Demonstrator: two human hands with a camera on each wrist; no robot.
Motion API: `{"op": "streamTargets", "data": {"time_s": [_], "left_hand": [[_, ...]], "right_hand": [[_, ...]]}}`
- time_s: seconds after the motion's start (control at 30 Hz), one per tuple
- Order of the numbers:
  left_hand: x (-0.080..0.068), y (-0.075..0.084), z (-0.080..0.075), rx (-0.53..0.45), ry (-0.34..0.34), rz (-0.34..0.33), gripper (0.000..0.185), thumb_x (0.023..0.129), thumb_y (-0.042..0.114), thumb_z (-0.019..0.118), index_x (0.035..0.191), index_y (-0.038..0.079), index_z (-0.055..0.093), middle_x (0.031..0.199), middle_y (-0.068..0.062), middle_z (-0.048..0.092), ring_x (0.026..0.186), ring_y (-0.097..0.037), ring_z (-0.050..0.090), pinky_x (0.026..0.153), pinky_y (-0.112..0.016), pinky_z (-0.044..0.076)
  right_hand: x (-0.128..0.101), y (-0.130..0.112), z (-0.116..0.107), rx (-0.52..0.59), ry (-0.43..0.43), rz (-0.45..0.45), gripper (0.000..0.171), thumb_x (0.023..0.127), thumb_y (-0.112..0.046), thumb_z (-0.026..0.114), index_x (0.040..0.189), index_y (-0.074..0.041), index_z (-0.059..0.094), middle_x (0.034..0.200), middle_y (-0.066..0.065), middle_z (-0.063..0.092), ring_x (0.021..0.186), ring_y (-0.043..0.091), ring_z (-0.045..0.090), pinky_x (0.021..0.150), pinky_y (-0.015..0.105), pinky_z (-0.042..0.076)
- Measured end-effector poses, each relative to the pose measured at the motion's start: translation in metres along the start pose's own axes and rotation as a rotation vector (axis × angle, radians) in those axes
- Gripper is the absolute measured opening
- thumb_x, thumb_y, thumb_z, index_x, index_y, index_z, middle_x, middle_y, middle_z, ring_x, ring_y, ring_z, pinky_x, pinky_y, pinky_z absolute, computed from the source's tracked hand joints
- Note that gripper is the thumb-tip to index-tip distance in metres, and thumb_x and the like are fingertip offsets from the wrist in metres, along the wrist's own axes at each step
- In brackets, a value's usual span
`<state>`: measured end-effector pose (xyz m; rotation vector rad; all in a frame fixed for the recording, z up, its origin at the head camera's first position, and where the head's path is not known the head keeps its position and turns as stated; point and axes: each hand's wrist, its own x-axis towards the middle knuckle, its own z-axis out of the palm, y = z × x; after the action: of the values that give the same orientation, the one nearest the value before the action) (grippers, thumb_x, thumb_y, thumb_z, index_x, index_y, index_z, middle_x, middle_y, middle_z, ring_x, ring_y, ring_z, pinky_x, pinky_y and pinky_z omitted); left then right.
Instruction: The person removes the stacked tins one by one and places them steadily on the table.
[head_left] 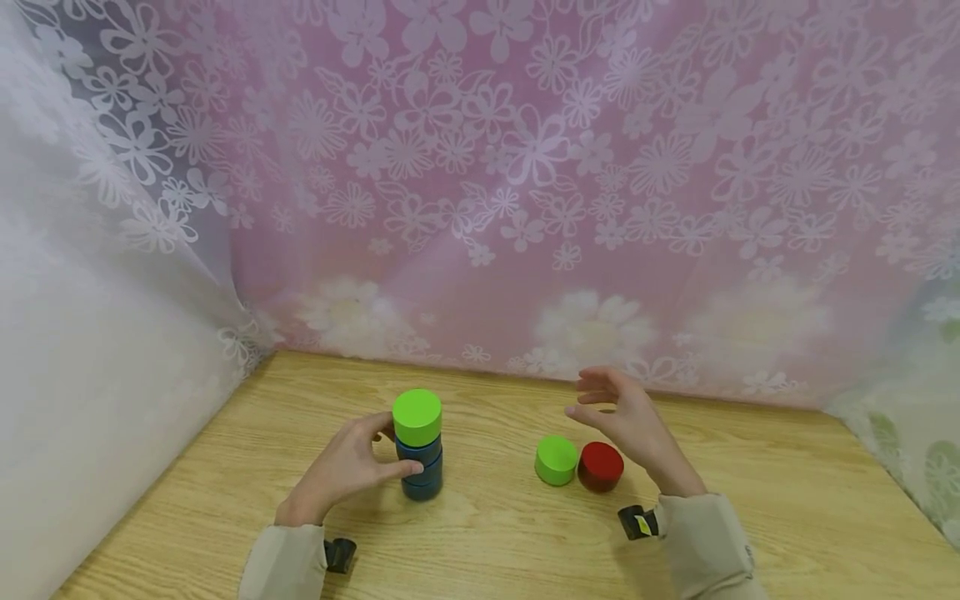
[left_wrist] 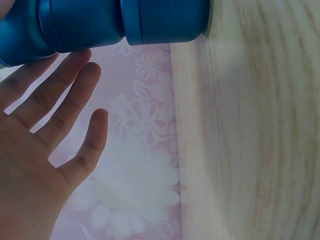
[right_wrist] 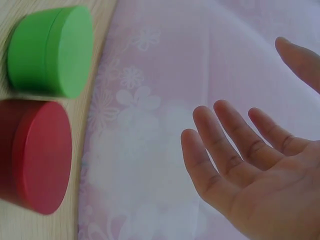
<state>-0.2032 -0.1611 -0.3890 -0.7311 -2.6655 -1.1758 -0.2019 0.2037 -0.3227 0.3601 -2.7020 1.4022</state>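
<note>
On the left of the head view, a stack of dark blue round lidded jars (head_left: 422,477) stands upright on the table, topped by a bright green jar (head_left: 417,417). My left hand (head_left: 348,462) holds this stack from its left side, thumb across the front of the blue part and fingers behind. In the left wrist view the fingertips lie against the blue jars (left_wrist: 90,22). My right hand (head_left: 633,427) is raised behind and to the right of a second green jar (head_left: 556,460) and a red jar (head_left: 600,467), its fingers relaxed and holding nothing.
The green and red jars stand side by side on the wooden table (head_left: 487,533), right of the stack. A pink flowered cloth (head_left: 480,208) hangs along the table's back edge, and a pale cloth (head_left: 105,350) hangs at the left.
</note>
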Motion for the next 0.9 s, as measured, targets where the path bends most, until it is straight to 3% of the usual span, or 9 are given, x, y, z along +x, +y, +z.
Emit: {"op": "streamTargets", "data": {"time_s": [0.37,0.9], "left_hand": [[-0.001,-0.002,0.001,-0.033,-0.023,-0.027,0.041,0.083,0.035,0.086,0.112,0.01,0.071,0.098,0.01,0.07,0.092,-0.016,0.063,0.09,-0.055,0.049],[0.0,-0.001,0.0,-0.045,-0.021,-0.023,0.041,0.083,0.034,0.086,0.111,0.009,0.071,0.097,0.01,0.07,0.092,-0.015,0.063,0.09,-0.057,0.049]], "right_hand": [[0.004,-0.015,0.017,0.141,-0.029,-0.057,0.056,0.095,-0.015,0.073,0.141,0.004,0.047,0.133,0.021,0.059,0.119,0.038,0.058,0.098,0.052,0.049],[0.015,-0.033,0.052,0.185,-0.087,-0.13,0.052,0.093,-0.01,0.075,0.138,0.001,0.052,0.128,0.016,0.062,0.117,0.036,0.06,0.098,0.053,0.048]]}}
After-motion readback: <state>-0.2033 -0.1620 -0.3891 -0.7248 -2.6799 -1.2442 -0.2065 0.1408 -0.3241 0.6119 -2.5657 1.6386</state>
